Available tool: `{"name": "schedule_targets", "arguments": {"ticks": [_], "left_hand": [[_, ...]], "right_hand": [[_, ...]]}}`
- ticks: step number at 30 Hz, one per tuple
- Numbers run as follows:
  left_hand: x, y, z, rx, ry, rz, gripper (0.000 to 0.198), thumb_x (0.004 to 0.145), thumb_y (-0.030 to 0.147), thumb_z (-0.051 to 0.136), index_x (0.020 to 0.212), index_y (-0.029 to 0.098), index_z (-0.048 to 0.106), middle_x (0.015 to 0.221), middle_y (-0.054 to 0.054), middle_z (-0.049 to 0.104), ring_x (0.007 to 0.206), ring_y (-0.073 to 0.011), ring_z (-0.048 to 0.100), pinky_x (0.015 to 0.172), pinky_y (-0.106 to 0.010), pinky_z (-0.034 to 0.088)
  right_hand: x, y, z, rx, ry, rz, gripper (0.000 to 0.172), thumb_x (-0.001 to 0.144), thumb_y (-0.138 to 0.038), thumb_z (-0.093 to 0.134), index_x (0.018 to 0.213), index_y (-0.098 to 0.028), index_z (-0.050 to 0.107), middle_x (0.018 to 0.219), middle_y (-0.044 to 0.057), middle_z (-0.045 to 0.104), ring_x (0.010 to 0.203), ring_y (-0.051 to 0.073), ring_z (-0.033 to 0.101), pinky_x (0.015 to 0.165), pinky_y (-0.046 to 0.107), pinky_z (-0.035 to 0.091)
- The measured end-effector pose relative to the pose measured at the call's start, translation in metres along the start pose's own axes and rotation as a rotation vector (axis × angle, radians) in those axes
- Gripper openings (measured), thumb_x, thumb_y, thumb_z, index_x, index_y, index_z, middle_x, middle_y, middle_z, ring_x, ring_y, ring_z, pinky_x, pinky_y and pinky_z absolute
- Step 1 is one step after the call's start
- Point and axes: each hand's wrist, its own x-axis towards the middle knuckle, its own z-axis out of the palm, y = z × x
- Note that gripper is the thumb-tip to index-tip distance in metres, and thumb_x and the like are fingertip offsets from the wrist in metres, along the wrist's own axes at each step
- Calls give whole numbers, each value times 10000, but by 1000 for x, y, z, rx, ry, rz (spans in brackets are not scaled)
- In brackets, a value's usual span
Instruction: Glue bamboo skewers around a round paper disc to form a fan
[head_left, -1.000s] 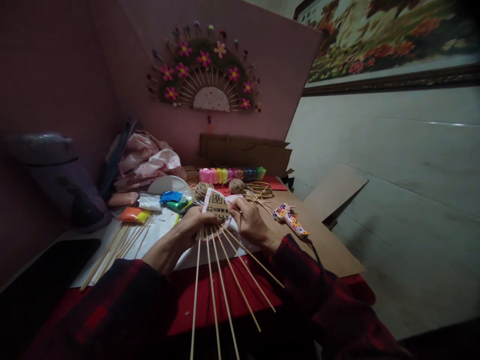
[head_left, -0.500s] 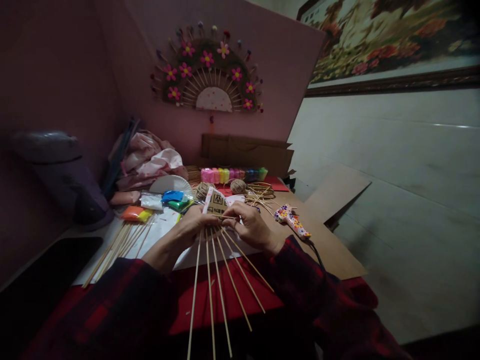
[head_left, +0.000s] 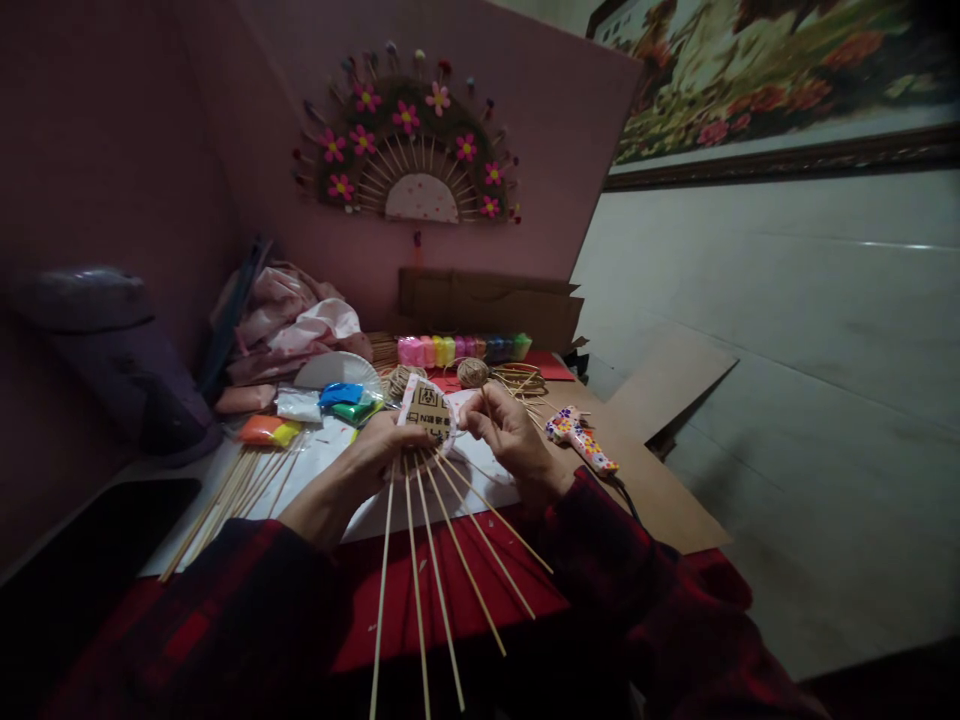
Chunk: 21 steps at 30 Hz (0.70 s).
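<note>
My left hand is closed on a small cardboard piece with dark print and a white patterned edge, its thumb lying across the front. Several thin wooden sticks fan out from the lower edge of this cardboard toward me. Just right of it, my right hand is closed in a pinch, apart from the cardboard. Between its fingers shows a short length of thin wooden stick, the rest of it hidden by the hand.
A flower-patterned glue gun lies on brown cardboard at right. Loose sticks and coloured clay packets lie at left. Behind are a twine ball and a clay row. A decorated fan hangs above.
My right hand has drawn back to the right from the cardboard. The stick that lay across the cardboard between both hands has turned and come away with it. More of the print shows.
</note>
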Motion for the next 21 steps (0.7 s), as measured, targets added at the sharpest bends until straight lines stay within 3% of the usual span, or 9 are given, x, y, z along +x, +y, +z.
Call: {"name": "schedule_targets", "arguments": {"ticks": [2, 7, 10, 17, 21], "left_hand": [[-1, 0, 0, -3, -13, 15, 233, 539, 102, 658, 771, 95, 671, 616, -56, 666, 487, -155, 588, 485, -277, 480], [-2, -1, 0, 17, -40, 54, 288, 534, 115, 673, 821, 107, 672, 620, -38, 662, 474, -151, 578, 460, -282, 481], [-2, -2, 1, 12, -42, 73, 268, 524, 108, 671, 792, 103, 677, 609, -37, 659, 470, -144, 572, 452, -274, 478], [-5, 3, 5, -62, 29, 104, 334, 500, 102, 699, 833, 99, 666, 653, -53, 677, 497, -165, 592, 456, -294, 495], [-6, 6, 4, -57, -5, 101, 322, 518, 131, 693, 835, 83, 659, 634, -69, 667, 494, -181, 599, 462, -307, 493]], "right_hand": [[0, 1, 0, 21, -8, -16, 46, 839, -215, 518, 808, -188, 497, 724, -7, 529, 657, 117, 498, 608, 244, 404], [-2, -3, 1, -351, -83, -169, 70, 822, -138, 561, 768, -168, 595, 795, 41, 599, 762, 151, 539, 694, 281, 410], [-4, -6, 1, -465, -92, -189, 68, 820, -135, 570, 767, -165, 599, 796, 49, 602, 755, 157, 541, 686, 282, 407], [-4, -7, 5, -345, -122, -156, 112, 812, -123, 567, 714, -168, 599, 738, 31, 588, 702, 142, 531, 643, 259, 398], [-4, -9, 3, -266, 1, -125, 85, 834, -181, 550, 758, -166, 585, 714, 12, 564, 674, 127, 506, 619, 246, 384]]}}
